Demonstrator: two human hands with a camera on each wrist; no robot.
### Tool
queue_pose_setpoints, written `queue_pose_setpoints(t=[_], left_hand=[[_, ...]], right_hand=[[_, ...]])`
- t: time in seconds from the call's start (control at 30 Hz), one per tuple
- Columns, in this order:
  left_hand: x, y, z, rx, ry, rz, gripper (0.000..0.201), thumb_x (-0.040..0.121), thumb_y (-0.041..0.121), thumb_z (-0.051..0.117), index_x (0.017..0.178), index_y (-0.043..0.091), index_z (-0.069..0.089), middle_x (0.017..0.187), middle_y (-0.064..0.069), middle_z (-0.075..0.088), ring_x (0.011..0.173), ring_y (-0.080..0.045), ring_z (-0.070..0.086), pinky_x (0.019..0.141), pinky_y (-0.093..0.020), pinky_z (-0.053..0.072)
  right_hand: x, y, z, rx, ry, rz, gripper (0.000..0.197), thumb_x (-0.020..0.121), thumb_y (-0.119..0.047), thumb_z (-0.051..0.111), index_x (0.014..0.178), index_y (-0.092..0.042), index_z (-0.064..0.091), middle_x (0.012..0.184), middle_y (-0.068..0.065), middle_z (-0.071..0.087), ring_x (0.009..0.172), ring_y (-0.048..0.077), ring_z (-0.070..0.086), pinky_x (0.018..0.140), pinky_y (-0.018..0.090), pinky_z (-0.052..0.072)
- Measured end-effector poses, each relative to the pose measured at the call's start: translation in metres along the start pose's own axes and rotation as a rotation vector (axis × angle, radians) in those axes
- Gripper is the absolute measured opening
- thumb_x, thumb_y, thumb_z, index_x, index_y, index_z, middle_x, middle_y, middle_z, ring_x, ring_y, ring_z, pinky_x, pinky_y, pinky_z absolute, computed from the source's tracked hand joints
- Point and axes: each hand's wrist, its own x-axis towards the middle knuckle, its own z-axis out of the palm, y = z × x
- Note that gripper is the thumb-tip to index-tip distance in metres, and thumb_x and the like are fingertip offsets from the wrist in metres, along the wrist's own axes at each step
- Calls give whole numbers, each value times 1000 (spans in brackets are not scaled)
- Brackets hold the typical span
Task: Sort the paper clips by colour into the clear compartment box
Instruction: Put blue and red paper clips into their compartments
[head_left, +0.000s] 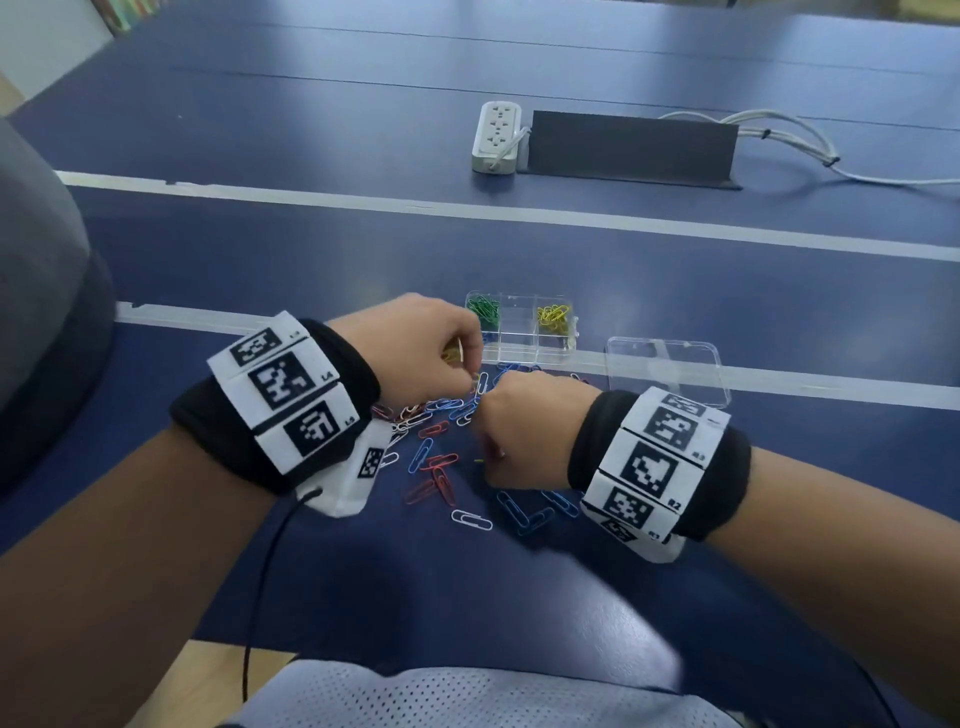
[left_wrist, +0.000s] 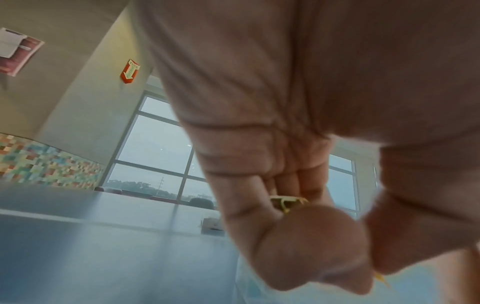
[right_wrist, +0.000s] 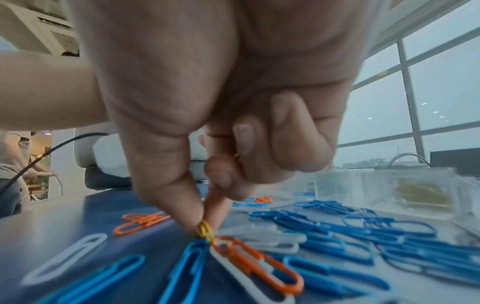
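Loose blue, red and white paper clips (head_left: 441, 415) lie scattered on the blue table in front of the clear compartment box (head_left: 519, 343). One compartment holds green clips (head_left: 483, 307) and another holds yellow clips (head_left: 554, 315). My left hand (head_left: 457, 358) hovers just left of the box, its fingers curled round a few yellow clips (left_wrist: 288, 203). My right hand (right_wrist: 205, 218) is down on the pile, where thumb and forefinger pinch a yellow clip (right_wrist: 205, 229) beside a blue clip and an orange one. Its other fingers are curled in, and a yellow tip shows among them.
The box's clear lid (head_left: 665, 370) lies to the right of the box. Farther back stand a white power strip (head_left: 497, 136), a black cable cover (head_left: 631, 148) and white cables (head_left: 795, 140). A grey chair (head_left: 41, 291) is at the left. White tape lines cross the table.
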Motion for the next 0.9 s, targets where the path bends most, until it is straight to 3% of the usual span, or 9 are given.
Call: queue_pose_setpoints(t=[0.1, 0.23, 0.37, 0.43, 0.5, 0.6, 0.7, 0.9], left_hand=[[11, 4, -11, 9, 53, 21, 16, 83, 16, 53, 91, 26, 64, 63, 13, 50, 59, 1, 46, 55, -19, 35], [42, 13, -15, 15, 112, 26, 26, 85, 10, 48, 96, 21, 69, 65, 13, 50, 72, -12, 49, 72, -18, 34], [76, 25, -12, -12, 112, 8, 33, 85, 5, 44, 99, 20, 70, 88, 1, 62, 92, -19, 58, 78, -22, 39], [91, 29, -11, -4, 120, -7, 32, 86, 4, 46, 107, 20, 66, 109, -2, 64, 107, -20, 58, 84, -24, 40], [101, 32, -10, -16, 127, -42, 32, 87, 6, 51, 114, 20, 60, 118, -3, 61, 112, -21, 55, 83, -25, 40], [108, 33, -9, -73, 107, -94, 36, 85, 9, 57, 120, 18, 54, 117, -5, 61, 107, -23, 58, 78, -26, 42], [112, 34, -6, -139, 80, -141, 39, 83, 10, 62, 120, 18, 51, 113, -8, 63, 99, -24, 64, 78, -31, 53], [116, 41, -5, -199, 104, -154, 39, 84, 10, 63, 121, 15, 51, 111, -10, 64, 100, -27, 65, 83, -35, 55]], right_hand=[[-4, 5, -7, 77, 49, 23, 22, 83, -33, 53, 76, -13, 59, 68, 6, 50, 69, 29, 48, 62, 29, 45], [-3, 35, -26, 295, 166, 241, 33, 93, -28, 37, 63, -15, 45, 69, 9, 51, 74, 28, 47, 66, 27, 33], [2, 81, -47, 353, 195, 420, 39, 96, -37, 41, 61, -19, 46, 79, 6, 60, 68, 22, 49, 66, 26, 34], [8, 97, -54, 407, 227, 494, 32, 92, -36, 51, 66, -18, 55, 79, 7, 66, 59, 16, 54, 62, 28, 44], [16, 104, -57, 493, 264, 542, 20, 88, -26, 58, 77, -12, 67, 78, 9, 72, 65, 19, 64, 74, 33, 56], [26, 102, -59, 631, 273, 573, 12, 87, -13, 59, 86, -11, 72, 82, 11, 75, 76, 19, 71, 83, 37, 58], [33, 100, -60, 630, 280, 581, 17, 84, -9, 58, 93, -9, 73, 86, 12, 74, 84, 26, 72, 83, 41, 58], [30, 93, -62, 865, 273, 580, 31, 85, 1, 46, 111, -1, 63, 97, 21, 69, 86, 32, 69, 82, 46, 58]])
